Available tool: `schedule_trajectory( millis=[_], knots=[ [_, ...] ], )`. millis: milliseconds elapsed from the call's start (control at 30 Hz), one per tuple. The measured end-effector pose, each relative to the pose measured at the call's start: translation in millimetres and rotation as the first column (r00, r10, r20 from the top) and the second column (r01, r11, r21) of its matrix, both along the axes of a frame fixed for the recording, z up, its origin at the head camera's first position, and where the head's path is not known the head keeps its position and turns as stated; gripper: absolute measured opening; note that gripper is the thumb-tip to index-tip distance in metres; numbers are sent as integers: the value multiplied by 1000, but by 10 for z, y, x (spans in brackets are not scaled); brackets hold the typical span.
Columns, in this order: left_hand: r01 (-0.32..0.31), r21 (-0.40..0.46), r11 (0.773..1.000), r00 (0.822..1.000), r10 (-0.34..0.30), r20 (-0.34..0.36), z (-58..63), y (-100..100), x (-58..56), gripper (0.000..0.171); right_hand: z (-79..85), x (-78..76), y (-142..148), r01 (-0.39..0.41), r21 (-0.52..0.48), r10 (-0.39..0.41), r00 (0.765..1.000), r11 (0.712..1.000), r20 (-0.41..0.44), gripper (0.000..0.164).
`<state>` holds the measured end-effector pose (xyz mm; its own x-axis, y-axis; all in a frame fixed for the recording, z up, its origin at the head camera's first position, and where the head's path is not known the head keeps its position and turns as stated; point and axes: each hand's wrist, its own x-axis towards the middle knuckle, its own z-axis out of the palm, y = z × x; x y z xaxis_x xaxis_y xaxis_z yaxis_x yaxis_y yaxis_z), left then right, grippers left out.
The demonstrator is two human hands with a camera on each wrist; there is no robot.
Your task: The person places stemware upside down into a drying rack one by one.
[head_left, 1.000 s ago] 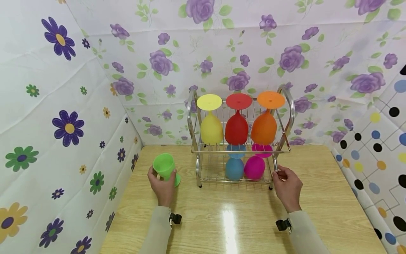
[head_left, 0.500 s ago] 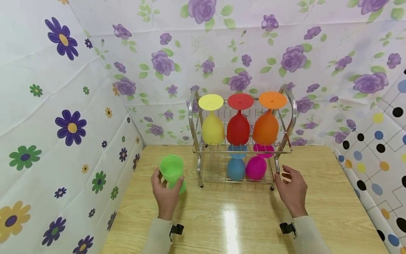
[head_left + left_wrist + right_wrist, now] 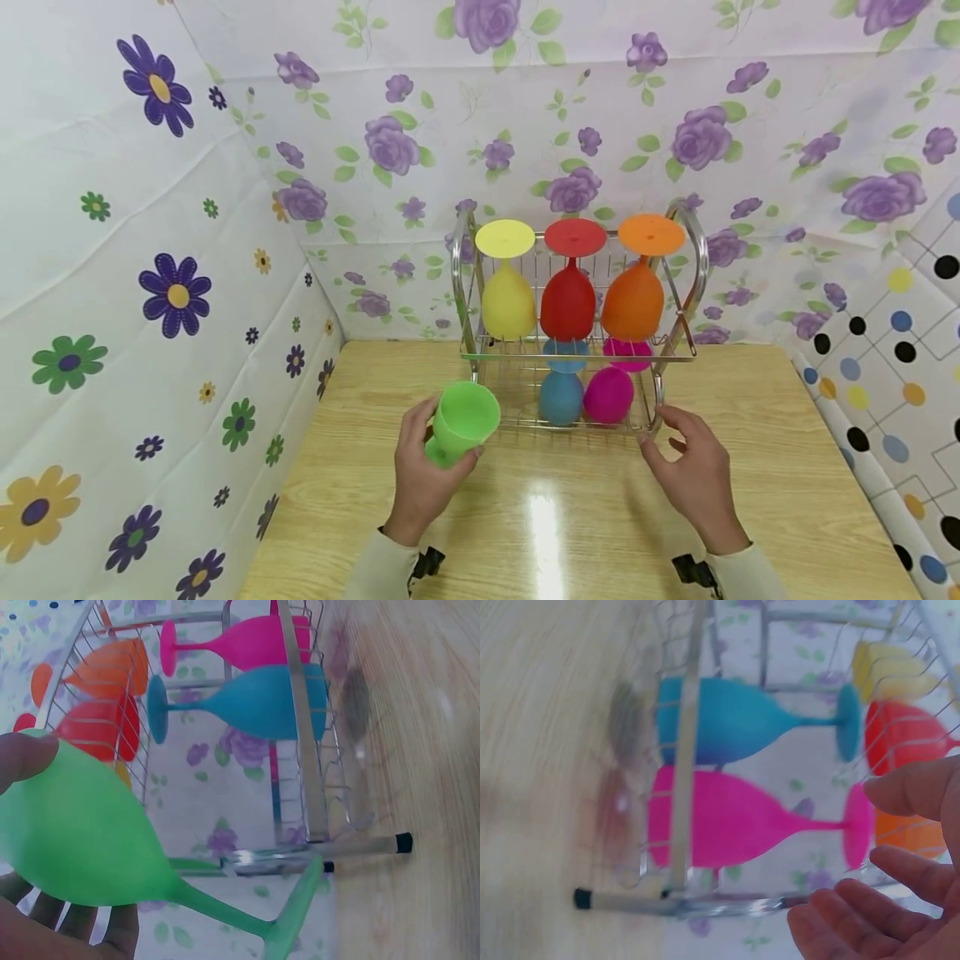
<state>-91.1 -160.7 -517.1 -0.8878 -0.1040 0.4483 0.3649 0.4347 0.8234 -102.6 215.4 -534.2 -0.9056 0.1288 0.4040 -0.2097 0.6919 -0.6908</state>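
A green goblet is in my left hand, gripped round its bowl with the mouth up and tilted toward me. Its stem and foot show in the left wrist view, near the leg of a two-tier metal rack. My right hand is beside the rack's right front leg, thumb and fingers apart, holding nothing. Upside down on the upper tier stand a yellow goblet, a red goblet and an orange goblet. Below them a blue goblet and a pink goblet stand inverted.
The rack stands on a wooden table near the back wall, which carries a purple-flowered cloth. A daisy-patterned cloth covers the left side, a dotted cloth the right.
My left hand has carried the green goblet rightward and toward me, from the table's left side to the rack's front left. The right hand has come away from the rack's leg, its fingers opening.
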Motion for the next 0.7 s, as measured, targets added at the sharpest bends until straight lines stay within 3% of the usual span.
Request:
schedule_trajectory(
  millis=[200, 367, 433, 533, 700],
  knots=[
    [95, -87, 992, 995, -96, -1, 89, 160, 56, 91, 237, 145, -142, -88, 30, 88, 996, 996, -7, 48],
    [193, -176, 965, 979, -202, -34, 144, 330, 78, 94, 408, 291, -269, -125, 92, 129, 991, 988, -42, 51],
    [237, -237, 942, 966, -255, -47, 167, 394, 94, 95, 454, 353, -326, -159, 88, 164, 985, 983, -47, 55],
    [277, -364, 889, 940, -329, -87, 207, 484, 121, 97, 505, 434, -406, -224, 67, 227, 973, 972, -46, 62],
    [262, -546, 795, 902, -403, -154, 282, 607, 170, 98, 557, 533, -527, -332, 29, 333, 942, 943, -49, 72]
  ],
)
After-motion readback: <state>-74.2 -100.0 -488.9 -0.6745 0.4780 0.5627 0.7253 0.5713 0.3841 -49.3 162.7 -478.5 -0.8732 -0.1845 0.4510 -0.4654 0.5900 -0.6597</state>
